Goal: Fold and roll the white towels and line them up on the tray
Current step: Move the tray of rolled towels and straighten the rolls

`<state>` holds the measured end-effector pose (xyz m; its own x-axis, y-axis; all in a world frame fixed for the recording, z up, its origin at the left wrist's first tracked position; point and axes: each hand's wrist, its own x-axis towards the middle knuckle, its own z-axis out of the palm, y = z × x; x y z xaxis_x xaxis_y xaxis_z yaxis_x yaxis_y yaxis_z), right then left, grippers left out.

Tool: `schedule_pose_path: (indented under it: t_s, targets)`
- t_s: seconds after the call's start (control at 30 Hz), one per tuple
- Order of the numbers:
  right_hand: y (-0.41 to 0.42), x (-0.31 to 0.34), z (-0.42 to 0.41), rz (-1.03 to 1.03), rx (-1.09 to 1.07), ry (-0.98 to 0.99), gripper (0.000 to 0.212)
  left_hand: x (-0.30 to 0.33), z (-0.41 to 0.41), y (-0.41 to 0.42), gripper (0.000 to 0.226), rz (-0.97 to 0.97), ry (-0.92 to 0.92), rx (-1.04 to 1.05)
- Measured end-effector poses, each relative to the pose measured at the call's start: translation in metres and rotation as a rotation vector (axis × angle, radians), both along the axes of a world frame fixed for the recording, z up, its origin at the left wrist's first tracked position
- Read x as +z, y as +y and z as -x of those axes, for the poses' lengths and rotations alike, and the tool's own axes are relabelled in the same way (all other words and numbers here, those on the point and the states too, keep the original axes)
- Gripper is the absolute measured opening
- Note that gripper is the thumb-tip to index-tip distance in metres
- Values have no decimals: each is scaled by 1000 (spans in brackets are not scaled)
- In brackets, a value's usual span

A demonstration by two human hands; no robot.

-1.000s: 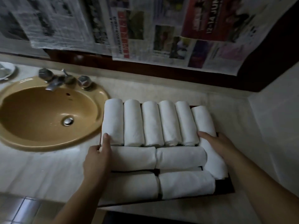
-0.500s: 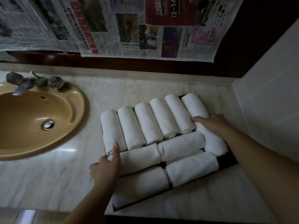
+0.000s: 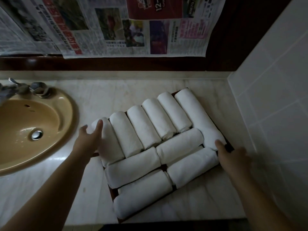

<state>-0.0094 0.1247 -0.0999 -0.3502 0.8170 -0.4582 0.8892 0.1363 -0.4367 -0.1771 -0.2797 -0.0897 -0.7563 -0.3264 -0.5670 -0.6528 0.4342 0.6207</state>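
Note:
A dark wooden tray (image 3: 231,148) lies slanted on the marble counter, filled with several rolled white towels (image 3: 150,124). One long roll (image 3: 198,117) runs along its right side, and two pairs of rolls lie crosswise at the near end (image 3: 143,195). My left hand (image 3: 90,139) is at the tray's left side, fingers spread and resting against the leftmost roll (image 3: 110,144). My right hand (image 3: 233,157) grips the tray's right corner, thumb by the long roll's end.
A tan sink (image 3: 66,104) with a chrome faucet (image 3: 21,89) sits to the left. Newspaper sheets (image 3: 133,30) hang on the dark back wall. A white tiled wall (image 3: 275,80) stands close on the right. The counter's front edge (image 3: 166,221) is just below the tray.
The tray has turned counterclockwise and shifted right, away from the sink. My left hand slid farther up the leftmost roll and spread its fingers; my right hand moved down to the tray's right corner.

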Motion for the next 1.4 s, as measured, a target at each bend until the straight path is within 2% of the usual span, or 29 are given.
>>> schedule_pose_path:
  t_s: [0.07, 0.17, 0.33, 0.43, 0.57, 0.63, 0.73, 0.8, 0.9, 1.03, 1.13, 1.23, 1.4]
  targets:
    - [-4, -9, -5, 116, -48, 92, 90, 2, 9, 7, 105, 80, 4, -118]
    - [0, -14, 12, 143, -71, 159, 89, 3, 8, 15, 104, 202, -5, -235]
    - [30, -7, 48, 130, 61, 309, 98, -5, -25, 31, 97, 87, 10, -110]
    - [56, 6, 67, 186, 149, 350, 100, -13, -59, 47, 91, 52, -27, -146]
    - [59, 12, 68, 135, 199, 266, 90, -18, -62, 47, 100, 320, 10, -306]
    - [46, 9, 60, 95, 216, 212, 87, -19, -46, 41, 101, 359, 53, -340]
    - [35, 6, 49, 125, 227, 221, 84, -23, -28, 41, 99, 482, 96, -572]
    - [42, 9, 50, 153, 248, 272, 91, -21, -26, 47, 100, 443, 106, -551]
    - [77, 0, 60, 168, 262, 287, 106, -11, -43, 61, 116, 365, 101, -517]
    - [106, 14, 74, 139, 339, 268, 91, -4, -92, 90, 102, 268, 108, -620]
    - [114, 27, 73, -11, 516, 113, 83, -6, -120, 104, 85, 180, 77, -670]
    - [98, 32, 43, -133, 639, 60, 82, -12, -133, 107, 97, 103, 79, -750]
    - [44, 27, -51, -285, 755, -55, 108, -16, -142, 119, 103, 131, 133, -783]
